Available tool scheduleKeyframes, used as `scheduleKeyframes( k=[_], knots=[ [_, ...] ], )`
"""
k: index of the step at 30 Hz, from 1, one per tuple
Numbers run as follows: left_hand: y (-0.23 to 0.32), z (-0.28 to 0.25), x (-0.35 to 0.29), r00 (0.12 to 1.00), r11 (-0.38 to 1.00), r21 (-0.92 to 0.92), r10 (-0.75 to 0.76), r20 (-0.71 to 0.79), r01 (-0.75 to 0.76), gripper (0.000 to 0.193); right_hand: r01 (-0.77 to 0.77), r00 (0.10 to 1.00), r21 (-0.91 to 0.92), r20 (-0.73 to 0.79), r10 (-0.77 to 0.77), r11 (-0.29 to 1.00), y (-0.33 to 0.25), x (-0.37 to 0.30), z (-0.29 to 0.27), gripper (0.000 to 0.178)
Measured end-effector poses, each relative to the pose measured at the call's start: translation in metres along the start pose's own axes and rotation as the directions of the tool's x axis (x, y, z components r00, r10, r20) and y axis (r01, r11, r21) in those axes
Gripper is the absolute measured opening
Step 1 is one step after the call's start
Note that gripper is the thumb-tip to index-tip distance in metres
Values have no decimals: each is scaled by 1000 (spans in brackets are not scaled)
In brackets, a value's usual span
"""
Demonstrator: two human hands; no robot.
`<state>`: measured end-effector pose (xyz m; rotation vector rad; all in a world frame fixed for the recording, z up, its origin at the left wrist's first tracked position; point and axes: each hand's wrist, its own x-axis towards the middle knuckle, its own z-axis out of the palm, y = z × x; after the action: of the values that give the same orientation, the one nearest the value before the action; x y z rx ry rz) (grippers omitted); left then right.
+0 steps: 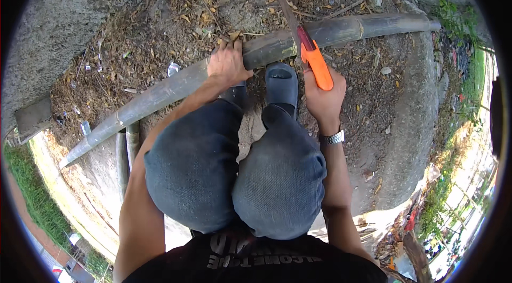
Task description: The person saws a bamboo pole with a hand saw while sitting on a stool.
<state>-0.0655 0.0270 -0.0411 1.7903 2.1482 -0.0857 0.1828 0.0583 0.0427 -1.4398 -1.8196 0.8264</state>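
R shoe [281, 91]: toe right beside pole, I reckon a saw [305, 38] slip could nick it.
Pole [269, 49]: crosswise past shoe, saw across it; round, might roll imo if L hand [226, 64] eases.
R hand [326, 95]: I've fingers wrapped tight round saw's handle [321, 70].
L hand: fingers slightly apart, curled over pole, thumb nearside.
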Motion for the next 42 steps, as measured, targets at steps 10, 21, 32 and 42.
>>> scheduleKeyframes(
  k=[10,21,32,42],
  knots=[
    [-19,-48,15,985,998,19,-64,158,62,81,-191,967,-90,156,203,977,-38,-170,-118,28],
    [-14,-47,33,971,999,29,-33,236,27,85,-177,984,125,7,177,976,9,-44,-6,11],
    [-20,-44,37,976,997,15,65,208,-69,84,-338,940,155,95,327,928,-14,-158,-160,24],
    [-20,-49,34,968,999,-9,41,246,-40,88,-170,973,-85,143,180,982,-12,-208,-140,16]
  ],
)
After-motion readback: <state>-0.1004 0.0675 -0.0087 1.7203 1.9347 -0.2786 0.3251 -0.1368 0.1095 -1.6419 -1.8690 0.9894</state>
